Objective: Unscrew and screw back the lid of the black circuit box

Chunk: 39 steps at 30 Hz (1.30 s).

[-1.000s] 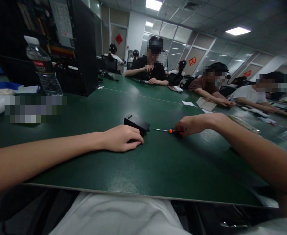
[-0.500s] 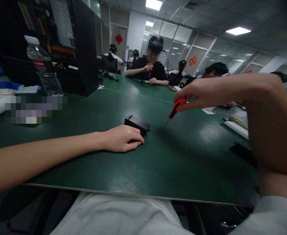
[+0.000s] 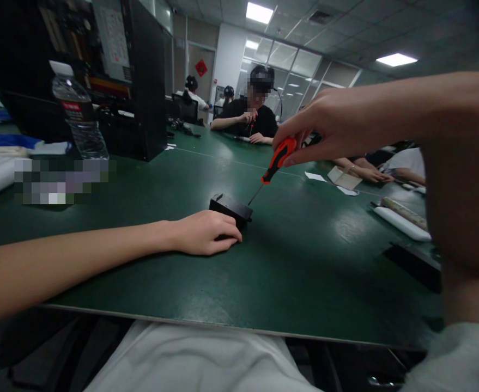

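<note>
On the green table (image 3: 223, 283) lies a small black plastic box (image 3: 228, 207), a housing whose exact kind I cannot make out. My left hand (image 3: 206, 231) is closed round its near side, fingers curled and resting on the table. My right hand (image 3: 304, 130) grips the red and black handle of a screwdriver (image 3: 278, 160) from above. The thin shaft slants down to the left, and its tip is at the right end of the box. Whether the tip touches the box I cannot tell. My left fingers hide part of the box's near side.
A water bottle (image 3: 79, 117) stands at the left before a black open computer case (image 3: 145, 81). Another black piece (image 3: 414, 264) and a white roll (image 3: 402, 220) lie at the right, near my forearm. A co-worker (image 3: 243, 117) sits across the table; paper scraps (image 3: 316, 176) lie beyond.
My right hand has moved left and slightly up in view with the screwdriver, bringing its tip from beside the black box to the box's right end. My left hand stays on the box.
</note>
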### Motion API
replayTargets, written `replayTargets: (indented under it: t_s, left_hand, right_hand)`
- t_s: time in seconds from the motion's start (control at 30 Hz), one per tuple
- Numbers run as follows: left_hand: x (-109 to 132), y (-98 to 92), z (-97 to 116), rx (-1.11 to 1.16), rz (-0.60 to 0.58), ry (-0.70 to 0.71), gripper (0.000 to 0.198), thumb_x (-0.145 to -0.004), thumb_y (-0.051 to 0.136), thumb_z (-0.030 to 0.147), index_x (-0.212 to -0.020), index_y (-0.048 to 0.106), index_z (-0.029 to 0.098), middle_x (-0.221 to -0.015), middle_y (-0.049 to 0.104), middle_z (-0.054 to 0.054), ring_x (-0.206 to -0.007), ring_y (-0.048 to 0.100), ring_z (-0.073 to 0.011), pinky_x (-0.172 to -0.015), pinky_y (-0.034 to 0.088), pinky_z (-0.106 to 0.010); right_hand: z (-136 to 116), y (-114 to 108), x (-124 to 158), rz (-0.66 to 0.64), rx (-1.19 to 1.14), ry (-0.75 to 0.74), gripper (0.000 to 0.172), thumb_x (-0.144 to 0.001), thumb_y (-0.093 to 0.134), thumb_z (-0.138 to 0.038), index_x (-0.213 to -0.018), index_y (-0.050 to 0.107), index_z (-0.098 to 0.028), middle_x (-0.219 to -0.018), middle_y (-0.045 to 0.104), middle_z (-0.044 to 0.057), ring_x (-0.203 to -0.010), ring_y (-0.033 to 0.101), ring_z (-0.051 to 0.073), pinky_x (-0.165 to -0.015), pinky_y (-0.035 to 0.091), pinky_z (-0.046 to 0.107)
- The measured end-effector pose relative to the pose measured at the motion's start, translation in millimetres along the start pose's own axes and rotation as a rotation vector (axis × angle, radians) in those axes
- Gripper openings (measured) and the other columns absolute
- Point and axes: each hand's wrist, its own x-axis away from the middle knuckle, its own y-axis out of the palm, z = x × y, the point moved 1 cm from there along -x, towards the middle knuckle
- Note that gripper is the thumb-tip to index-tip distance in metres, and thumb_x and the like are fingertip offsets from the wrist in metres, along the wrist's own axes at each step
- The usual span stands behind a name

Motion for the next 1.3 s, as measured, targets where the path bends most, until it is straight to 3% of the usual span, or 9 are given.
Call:
replayTargets:
  t_s: [0.1,0.27,0.5,0.7,0.87,1.1,1.3]
  left_hand:
    - [0.1,0.5,-0.3,-0.009,-0.002,-0.004,0.019,-0.095,0.059,0.015,-0.106,0.075,0.016,-0.094,0.072,-0.008,-0.084,0.069,-0.0173,-0.076,0.05,-0.024]
    - [-0.6,0.8,-0.9,-0.021,-0.025,-0.011,0.02,-0.096,0.058,0.015,-0.107,0.074,0.015,-0.096,0.072,-0.008,-0.086,0.069,-0.0174,-0.077,0.05,-0.024]
    - [0.1,0.7,0.0,-0.034,-0.002,0.021,0.02,-0.096,0.056,0.015,-0.105,0.074,0.015,-0.096,0.073,-0.008,-0.083,0.068,-0.0166,-0.075,0.05,-0.024]
    - [1.4,-6.5,-2.6,-0.121,0.24,0.072,0.022,-0.097,0.053,0.018,-0.11,0.071,0.013,-0.097,0.072,-0.011,-0.088,0.066,-0.0202,-0.083,0.052,-0.031]
    - [1.2,-14.2,-17.7,-0.159,0.439,-0.13,0.029,-0.094,0.059,0.023,-0.122,0.066,0.016,-0.12,0.065,-0.012,-0.113,0.06,-0.0253,-0.102,0.048,-0.04]
    - [0.5,-11.3,-36.7,-0.054,0.392,-0.357,0.035,-0.095,0.058,0.035,-0.124,0.062,0.015,-0.126,0.063,-0.013,-0.118,0.06,-0.0266,-0.106,0.047,-0.043]
    - [0.1,-9.0,-39.1,-0.036,0.341,-0.337,0.032,-0.095,0.059,0.035,-0.119,0.065,0.014,-0.122,0.065,-0.012,-0.115,0.062,-0.0258,-0.103,0.048,-0.042]
  right_hand:
    - [-5.2,3.3,-1.4,-0.001,0.099,-0.061,0.047,-0.097,0.044,-0.061,-0.114,0.072,-0.026,-0.078,0.068,0.0,-0.055,0.052,0.009,-0.054,0.033,0.026]
    - [-1.9,9.6,-1.1,0.011,0.016,-0.052,0.045,-0.096,0.049,-0.057,-0.12,0.071,-0.025,-0.085,0.071,-0.001,-0.064,0.056,0.009,-0.066,0.038,0.027]
    - [-4.9,12.1,-2.3,0.001,-0.039,-0.09,0.042,-0.096,0.05,-0.052,-0.12,0.071,-0.025,-0.087,0.071,-0.003,-0.066,0.057,0.008,-0.066,0.038,0.025]
    - [-5.9,14.7,-3.6,0.012,-0.017,-0.094,0.038,-0.095,0.05,-0.047,-0.118,0.071,-0.024,-0.087,0.071,-0.003,-0.067,0.058,0.009,-0.065,0.037,0.025]
    - [1.9,16.6,-4.0,0.027,0.0,-0.095,0.044,-0.094,0.051,-0.055,-0.115,0.072,-0.023,-0.086,0.071,0.0,-0.065,0.058,0.01,-0.062,0.037,0.026]
    - [3.1,15.4,-1.6,0.026,-0.009,-0.091,0.043,-0.095,0.05,-0.058,-0.115,0.072,-0.026,-0.086,0.07,0.0,-0.062,0.055,0.01,-0.06,0.036,0.026]
    - [4.3,17.1,-0.9,0.017,0.004,-0.087,0.044,-0.096,0.051,-0.055,-0.117,0.072,-0.023,-0.084,0.069,0.001,-0.061,0.053,0.008,-0.059,0.034,0.025]
